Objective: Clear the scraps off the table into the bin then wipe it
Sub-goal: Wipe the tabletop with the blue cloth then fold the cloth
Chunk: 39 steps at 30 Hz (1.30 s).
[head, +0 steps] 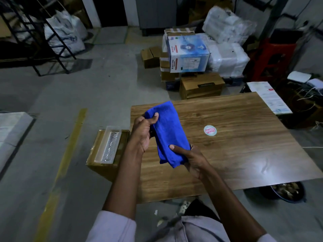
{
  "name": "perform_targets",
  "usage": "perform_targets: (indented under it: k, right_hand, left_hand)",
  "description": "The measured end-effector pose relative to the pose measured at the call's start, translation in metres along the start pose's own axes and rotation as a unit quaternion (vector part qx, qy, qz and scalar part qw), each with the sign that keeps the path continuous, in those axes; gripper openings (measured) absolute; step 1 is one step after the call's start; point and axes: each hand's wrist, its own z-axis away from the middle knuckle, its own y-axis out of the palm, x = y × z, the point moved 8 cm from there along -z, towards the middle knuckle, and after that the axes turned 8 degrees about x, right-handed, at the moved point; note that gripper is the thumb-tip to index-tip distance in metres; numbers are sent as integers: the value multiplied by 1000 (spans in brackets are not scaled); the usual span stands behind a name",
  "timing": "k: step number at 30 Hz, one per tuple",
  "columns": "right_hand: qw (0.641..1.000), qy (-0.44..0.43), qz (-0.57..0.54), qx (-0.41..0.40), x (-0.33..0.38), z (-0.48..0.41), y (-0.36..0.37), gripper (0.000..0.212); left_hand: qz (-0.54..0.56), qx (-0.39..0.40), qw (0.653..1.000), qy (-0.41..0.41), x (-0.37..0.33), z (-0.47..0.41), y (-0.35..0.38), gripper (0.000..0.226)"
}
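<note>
Evidently wiping is in hand: the blue cloth (pixel 169 131) is held above the worktop (pixel 227 137), near its left side, gripped by the fingers of left hand (pixel 141 135) and right hand (pixel 194 159); next it must be pressed flat.

Nothing legible, red print on round sticker (pixel 209 130) on table (pixel 236 154) blurred, blue-and-white box (pixel 187 53) lettering too small

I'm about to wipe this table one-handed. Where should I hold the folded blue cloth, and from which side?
Probably the broad middle of the blue cloth, palm down from above: it is folded into a long flat pad, so its wide face would spread on the table. The left hand pinches its far end, the right hand its near end.
</note>
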Motion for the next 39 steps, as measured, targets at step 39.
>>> perform_targets:
  k: [39]
  right_hand:
    - [908, 115, 397, -71, -182, -452, 158, 21]
  left_hand:
    - [-89, -378, 898, -205, 178, -83, -464, 48]
